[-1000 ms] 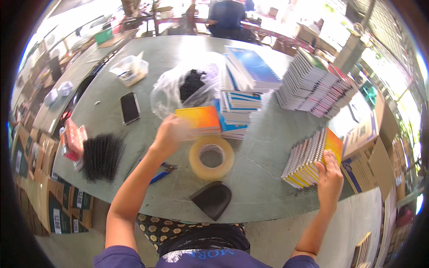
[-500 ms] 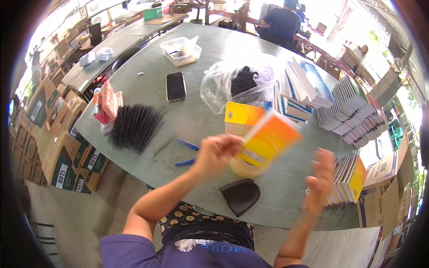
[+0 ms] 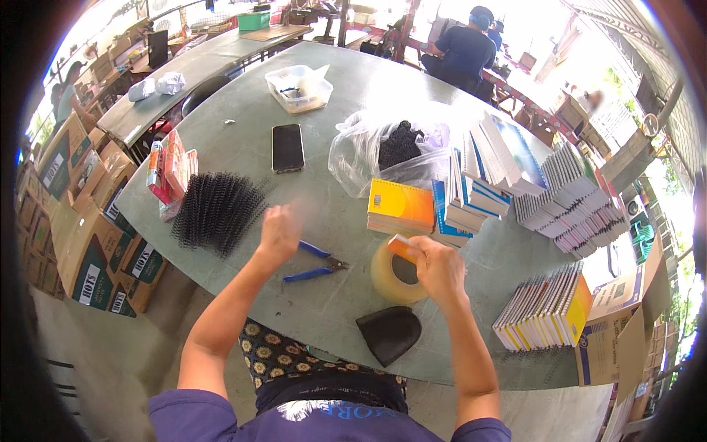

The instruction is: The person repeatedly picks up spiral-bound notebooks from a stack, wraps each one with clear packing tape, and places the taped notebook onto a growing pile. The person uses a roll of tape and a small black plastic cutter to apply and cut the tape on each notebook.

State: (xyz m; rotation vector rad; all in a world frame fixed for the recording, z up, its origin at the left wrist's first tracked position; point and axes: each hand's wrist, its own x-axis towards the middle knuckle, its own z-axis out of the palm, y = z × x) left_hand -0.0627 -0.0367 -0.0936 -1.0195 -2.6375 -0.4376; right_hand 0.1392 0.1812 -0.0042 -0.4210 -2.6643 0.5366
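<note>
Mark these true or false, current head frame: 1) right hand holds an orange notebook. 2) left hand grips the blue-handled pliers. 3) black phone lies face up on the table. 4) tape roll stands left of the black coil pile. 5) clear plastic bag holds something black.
1) True: the right hand holds a thin orange notebook over the wide roll of clear tape.
2) False: the left hand is blurred above the blue-handled pliers, holding nothing visible.
3) True: the black phone lies flat on the grey-green table.
4) False: the roll is right of the black spiral coil pile.
5) True: the clear plastic bag holds black material.
</note>
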